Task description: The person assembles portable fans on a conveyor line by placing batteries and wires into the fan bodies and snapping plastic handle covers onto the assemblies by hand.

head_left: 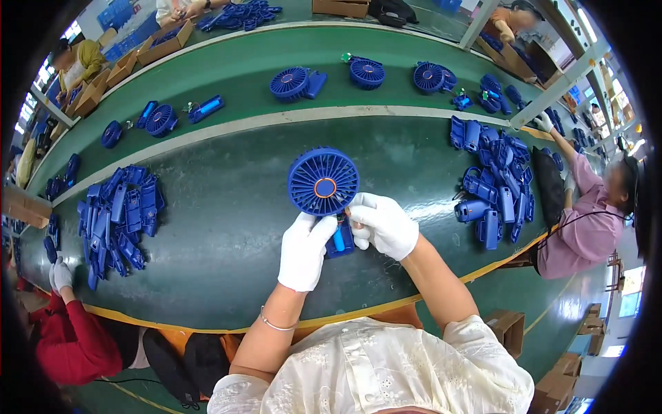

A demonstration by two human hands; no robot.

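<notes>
Head view: a blue fan point(324, 178) is held over the middle of the worktop point(227, 228). It is grasped near its lower rim by the left hand's point(301, 252) fingers. The right hand's point(384, 224) fingers are bent beside the handle point(340, 241); whether anything is pinched cannot be told.

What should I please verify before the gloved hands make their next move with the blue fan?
1. Left hand supporting the blue fan: ok, gripping near its lower edge.
2. Right hand gripping securely: cannot tell; fingertips partly hidden beside the handle.
3. Handle closed: not ok; light-blue cylinder exposed.
4. Wiring seated: cannot tell; too small and partly covered.
5. Left pile and right pile apart from both hands: ok.
</notes>
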